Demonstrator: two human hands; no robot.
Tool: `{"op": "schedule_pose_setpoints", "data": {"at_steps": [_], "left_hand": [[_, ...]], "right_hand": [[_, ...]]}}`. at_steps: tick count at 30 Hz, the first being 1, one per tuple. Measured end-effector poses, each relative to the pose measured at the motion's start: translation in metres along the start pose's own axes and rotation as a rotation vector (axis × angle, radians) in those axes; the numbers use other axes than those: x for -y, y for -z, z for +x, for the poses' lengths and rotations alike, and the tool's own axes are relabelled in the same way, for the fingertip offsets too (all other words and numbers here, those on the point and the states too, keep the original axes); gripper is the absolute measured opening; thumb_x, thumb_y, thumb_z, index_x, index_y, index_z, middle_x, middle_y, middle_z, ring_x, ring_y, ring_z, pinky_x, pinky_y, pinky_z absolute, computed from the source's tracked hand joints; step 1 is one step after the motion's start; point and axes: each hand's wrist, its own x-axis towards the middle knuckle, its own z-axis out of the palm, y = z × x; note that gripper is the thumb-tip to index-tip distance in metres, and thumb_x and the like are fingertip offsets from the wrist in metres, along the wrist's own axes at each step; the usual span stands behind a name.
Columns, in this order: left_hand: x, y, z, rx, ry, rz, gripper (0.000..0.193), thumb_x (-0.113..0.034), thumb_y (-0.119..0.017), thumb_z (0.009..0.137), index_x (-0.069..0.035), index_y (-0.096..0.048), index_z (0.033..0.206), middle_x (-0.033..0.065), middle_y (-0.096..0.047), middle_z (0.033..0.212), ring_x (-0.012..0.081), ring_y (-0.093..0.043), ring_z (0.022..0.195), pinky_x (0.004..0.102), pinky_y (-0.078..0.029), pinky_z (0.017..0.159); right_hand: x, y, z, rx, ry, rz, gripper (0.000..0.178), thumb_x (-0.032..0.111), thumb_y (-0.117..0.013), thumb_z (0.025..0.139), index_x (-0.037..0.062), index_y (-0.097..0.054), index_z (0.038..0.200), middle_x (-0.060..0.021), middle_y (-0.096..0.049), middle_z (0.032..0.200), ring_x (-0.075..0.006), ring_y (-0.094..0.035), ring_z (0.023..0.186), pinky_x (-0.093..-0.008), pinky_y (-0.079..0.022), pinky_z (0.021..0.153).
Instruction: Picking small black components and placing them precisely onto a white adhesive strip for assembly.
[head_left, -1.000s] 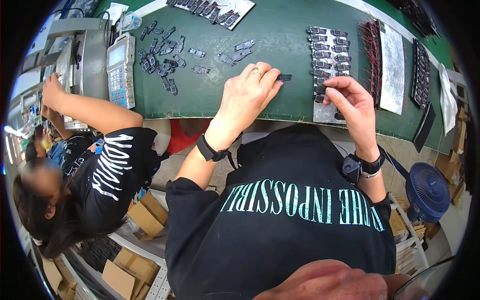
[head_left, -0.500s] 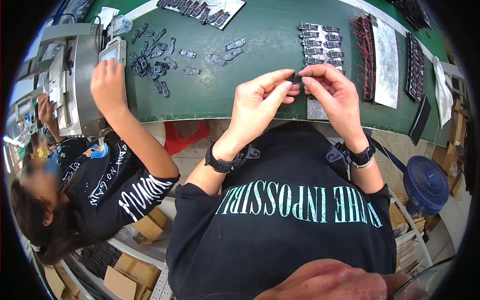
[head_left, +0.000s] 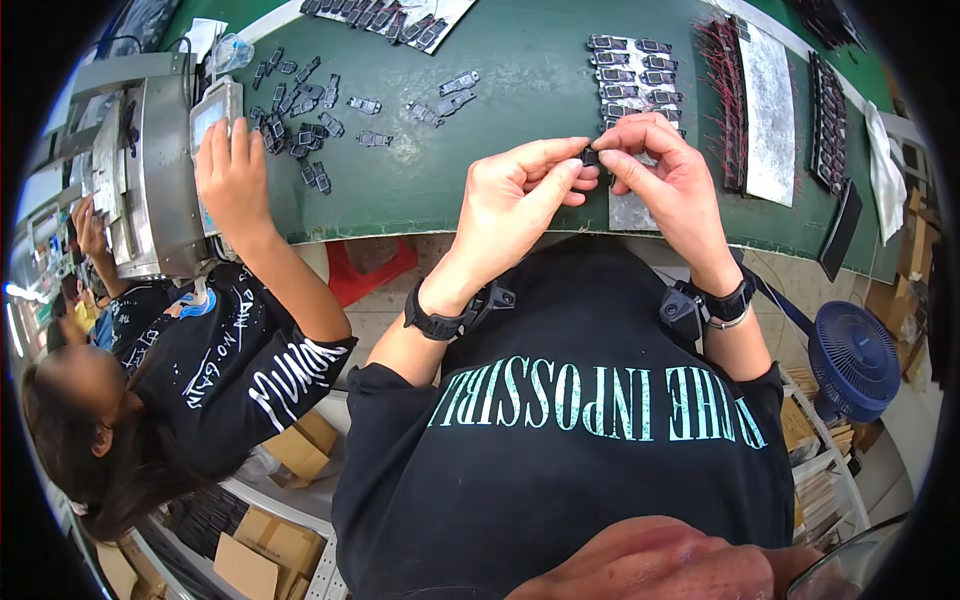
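Note:
Between my two hands, over the near edge of the green table, is a small black plastic part (head_left: 590, 157). My left hand (head_left: 522, 195) pinches it from the left between thumb and fingers. From the other side, the thumb and forefinger of my right hand (head_left: 660, 180) close on it too. My fingertips hide most of its shape. Just beyond my right hand lies a pale board (head_left: 630, 212) carrying two columns of similar black parts (head_left: 612, 75). Loose black parts (head_left: 300, 120) are heaped on the table to the left, and several lie singly toward the middle.
A co-worker's raised hand (head_left: 232, 180) is by a metal machine (head_left: 165, 150) on the left. Bundles of red wires (head_left: 722, 100) and a pale plate (head_left: 770, 120) lie at the right. A blue fan (head_left: 852, 360) stands below the table's right end; a red stool (head_left: 370, 275) is under it.
The table's contents have shifted slightly left and up in the view. My hands keep hold of the black part, its angle slightly changed. The co-worker's hand has moved a little right and down.

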Motion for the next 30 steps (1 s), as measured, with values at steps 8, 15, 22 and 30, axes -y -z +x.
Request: {"op": "schedule_pose_setpoints", "data": {"at_steps": [8, 15, 22, 30], "left_hand": [[0.000, 0.002, 0.000, 0.029, 0.036, 0.009, 0.027, -0.003, -0.059, 0.098, 0.006, -0.063, 0.123, 0.0165, -0.072, 0.104, 0.0202, -0.072, 0.093, 0.0284, -0.061, 0.080], [-0.001, 0.002, 0.000, 0.051, 0.023, 0.022, 0.026, -0.003, -0.059, 0.098, 0.006, -0.063, 0.122, 0.0157, -0.072, 0.103, 0.0192, -0.072, 0.093, 0.0277, -0.060, 0.080], [0.001, -0.004, 0.000, 0.034, 0.023, -0.018, 0.021, -0.003, -0.060, 0.097, 0.006, -0.064, 0.115, 0.0137, -0.072, 0.098, 0.0176, -0.072, 0.089, 0.0273, -0.060, 0.079], [0.013, -0.012, -0.013, -0.041, -0.035, 0.220, 0.012, -0.006, -0.066, 0.090, 0.004, -0.061, 0.094, 0.0066, -0.071, 0.081, 0.0076, -0.068, 0.073, 0.0237, -0.055, 0.067]], "right_hand": [[0.003, 0.000, -0.002, 0.052, -0.036, -0.048, 0.014, 0.005, -0.062, 0.095, 0.0004, -0.064, 0.108, -0.0028, -0.060, 0.103, -0.0073, -0.059, 0.091, -0.0213, -0.052, 0.072], [0.005, 0.006, 0.000, 0.147, -0.113, 0.114, 0.020, 0.004, -0.060, 0.097, 0.0005, -0.059, 0.117, -0.0025, -0.062, 0.103, -0.0081, -0.060, 0.093, -0.0234, -0.053, 0.079], [0.004, -0.007, -0.005, 0.067, 0.160, -0.341, 0.022, 0.002, -0.059, 0.095, -0.0001, -0.057, 0.117, -0.0058, -0.063, 0.106, -0.0146, -0.064, 0.094, -0.0284, -0.053, 0.082], [0.015, 0.003, -0.030, 0.020, 0.337, -0.587, 0.032, -0.003, -0.061, 0.090, 0.0013, -0.060, 0.122, -0.0095, -0.065, 0.105, -0.0198, -0.065, 0.096, -0.0304, -0.051, 0.085]]}}
